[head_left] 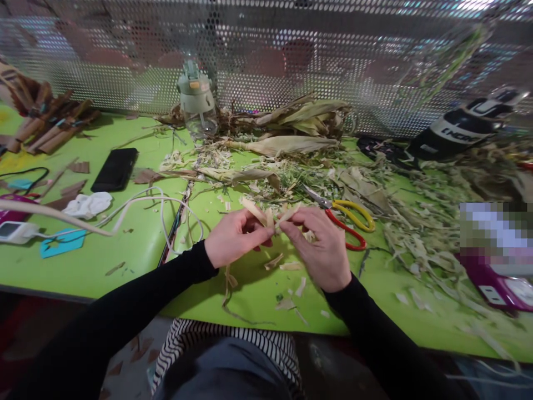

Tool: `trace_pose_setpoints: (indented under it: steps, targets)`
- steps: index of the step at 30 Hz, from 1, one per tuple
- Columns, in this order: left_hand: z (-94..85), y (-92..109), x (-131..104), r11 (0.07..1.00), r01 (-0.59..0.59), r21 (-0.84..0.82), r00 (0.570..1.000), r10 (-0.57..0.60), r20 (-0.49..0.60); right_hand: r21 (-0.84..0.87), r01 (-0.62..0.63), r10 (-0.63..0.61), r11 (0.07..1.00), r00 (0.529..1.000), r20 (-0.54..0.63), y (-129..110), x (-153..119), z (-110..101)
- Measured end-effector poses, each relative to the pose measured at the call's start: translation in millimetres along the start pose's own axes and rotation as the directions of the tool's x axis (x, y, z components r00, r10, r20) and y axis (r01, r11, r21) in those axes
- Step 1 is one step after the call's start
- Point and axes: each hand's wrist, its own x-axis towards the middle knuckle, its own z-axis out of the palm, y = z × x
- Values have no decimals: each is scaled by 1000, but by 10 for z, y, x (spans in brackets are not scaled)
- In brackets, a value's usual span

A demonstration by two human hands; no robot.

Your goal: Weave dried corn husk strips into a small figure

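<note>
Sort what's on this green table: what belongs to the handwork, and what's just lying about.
Belongs, it seems:
pale strips, pinched in the left hand and right hand
scissors, close by
dried husks

Lying about, apparently:
black phone
green-topped bottle
black bottle

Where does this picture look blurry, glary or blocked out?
Head view: bright spots fleck the perforated screen at top right; the pale shreds at right look smeared; a pixelated patch sits at the right edge; the left hand and right hand look clearer.
</note>
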Motion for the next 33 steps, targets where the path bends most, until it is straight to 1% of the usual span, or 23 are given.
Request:
trace_pose_setpoints:
  steps: [3, 5, 7, 9, 11, 13, 14, 16, 18, 20, 21, 22, 23, 25, 27, 29, 31, 33]
  targets:
    - [-27, -22, 8, 998, 47, 42, 999, -47, 22, -48, 135, -136, 990, 990, -21, -30, -17, 15]
    - [-44, -40, 5, 992, 46, 113, 998, -50, 29, -7, 198, -198, 980, 980, 24, -53, -31, 28]
    - [-57, -49, -6, 968, 15, 250, 999, -23, 31, 33, 214, -216, 976, 974, 71, -63, -35, 34]
    - [-65, -43, -18, 907, -29, 420, 999, 11, 44, 40, 212, -215, 977, 971, 103, -61, -30, 32]
    - [-72, -23, -25, 826, -65, 560, 997, 33, 68, 55, 230, -235, 972, 960, 150, -55, -22, 28]
    - [-79, -2, -28, 774, -90, 627, 995, 44, 89, 72, 253, -262, 965, 946, 189, -55, -23, 31]
    - [-81, 7, -29, 767, -103, 633, 994, 49, 102, 71, 248, -257, 966, 946, 199, -59, -27, 37]
    - [-80, 19, -32, 779, -127, 614, 989, 55, 136, 57, 171, -179, 984, 966, 186, -74, -40, 55]
    - [-73, 31, -40, 774, -150, 615, 984, 61, 165, 82, 18, -32, 996, 985, 172, -92, -52, 72]
    - [-63, 48, -51, 741, -165, 651, 983, 69, 171, 125, -123, 96, 985, 975, 199, -104, -54, 78]
    - [-59, 58, -56, 733, -167, 660, 983, 70, 170, 142, -160, 126, 977, 967, 223, -106, -50, 74]
    - [-57, 66, -58, 742, -168, 649, 982, 68, 176, 152, -175, 134, 973, 961, 243, -105, -44, 68]
    - [-56, 72, -59, 773, -164, 613, 981, 62, 186, 159, -175, 132, 972, 959, 250, -102, -37, 59]
    - [-56, 72, -53, 864, -129, 486, 978, 29, 208, 175, -153, 113, 973, 969, 218, -87, -22, 39]
    - [-53, 60, -44, 933, -62, 353, 976, -19, 219, 187, -123, 89, 975, 980, 180, -63, -11, 24]
    - [-41, 44, -40, 966, 4, 257, 974, -62, 219, 217, -124, 82, 968, 977, 195, -32, -9, 17]
    - [-23, 35, -42, 982, 35, 187, 973, -77, 218, 271, -173, 107, 947, 964, 242, -2, -17, 16]
    - [-5, 35, -49, 988, 48, 145, 976, -77, 204, 313, -231, 150, 921, 953, 262, 21, -30, 13]
